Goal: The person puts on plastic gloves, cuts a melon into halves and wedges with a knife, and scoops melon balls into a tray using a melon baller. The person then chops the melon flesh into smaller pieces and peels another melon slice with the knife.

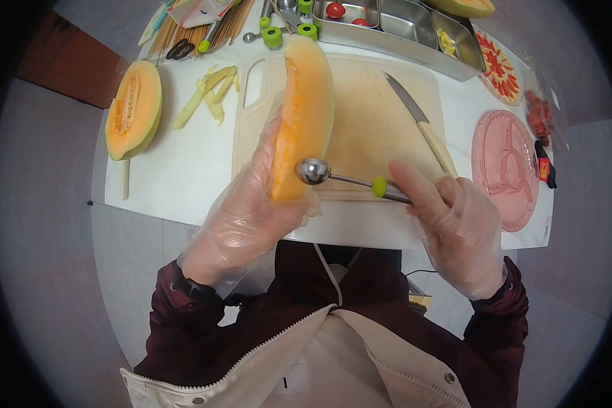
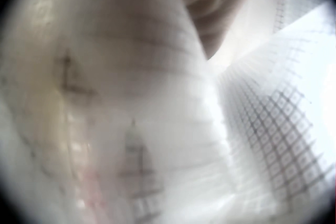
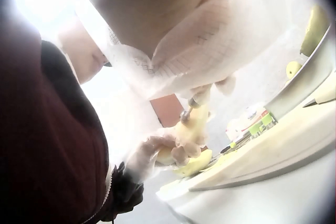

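White table (image 1: 197, 160) in a room with grey walls and a tiled floor, with a pale cutting board (image 1: 381, 102) on it. The left hand (image 1: 241, 217), in a clear plastic glove, is wrapped around the lower end of a peeled orange melon piece (image 1: 311, 115), holding it roughly upright above the board's left part. The right hand (image 1: 462, 228), gloved too, has its fingers curled round the handle of a metal melon baller (image 1: 313, 171). Its round scoop is over the melon's lower part, but I can't tell if they're touching. A knife (image 1: 421, 122) lies on the right of the board, a pink tray (image 1: 503, 170) just beyond. Over on the left there's a seedy melon half (image 1: 134, 112) and some peel strips (image 1: 211, 98). Left wrist view is mostly blurry plastic, btw.
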`<act>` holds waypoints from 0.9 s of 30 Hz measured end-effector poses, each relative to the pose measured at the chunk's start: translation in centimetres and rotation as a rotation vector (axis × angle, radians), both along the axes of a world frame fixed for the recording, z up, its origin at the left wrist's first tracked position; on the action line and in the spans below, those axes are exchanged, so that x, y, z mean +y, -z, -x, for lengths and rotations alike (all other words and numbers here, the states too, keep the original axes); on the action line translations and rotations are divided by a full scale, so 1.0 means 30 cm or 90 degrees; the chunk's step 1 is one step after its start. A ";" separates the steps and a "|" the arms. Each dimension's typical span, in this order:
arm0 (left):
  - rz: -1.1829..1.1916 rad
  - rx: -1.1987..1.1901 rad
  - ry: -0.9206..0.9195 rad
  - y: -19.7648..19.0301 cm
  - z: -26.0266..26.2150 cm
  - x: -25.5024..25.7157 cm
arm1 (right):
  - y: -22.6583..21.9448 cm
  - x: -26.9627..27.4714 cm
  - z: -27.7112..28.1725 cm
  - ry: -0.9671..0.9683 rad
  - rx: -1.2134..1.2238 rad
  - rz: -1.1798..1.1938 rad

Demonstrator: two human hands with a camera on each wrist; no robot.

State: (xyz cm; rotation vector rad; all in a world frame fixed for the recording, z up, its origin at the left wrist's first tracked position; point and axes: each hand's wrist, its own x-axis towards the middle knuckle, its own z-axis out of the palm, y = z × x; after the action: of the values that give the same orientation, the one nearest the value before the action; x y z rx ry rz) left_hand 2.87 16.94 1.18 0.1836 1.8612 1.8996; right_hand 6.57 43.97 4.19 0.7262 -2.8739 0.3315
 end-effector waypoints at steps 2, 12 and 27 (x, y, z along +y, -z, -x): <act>0.023 -0.005 0.013 0.002 -0.002 -0.005 | 0.010 0.009 0.008 -0.036 0.037 -0.019; 0.065 0.027 -0.006 0.013 -0.009 -0.017 | -0.018 -0.026 0.016 -0.023 0.018 -0.035; 0.192 0.110 -0.024 0.022 -0.009 -0.050 | -0.096 -0.062 0.051 -0.013 -0.079 -0.075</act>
State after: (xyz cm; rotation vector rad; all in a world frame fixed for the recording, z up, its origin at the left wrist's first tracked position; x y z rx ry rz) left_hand 3.14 15.45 0.53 0.2198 2.2524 1.6441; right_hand 5.03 42.12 7.06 0.7821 -3.0261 0.2187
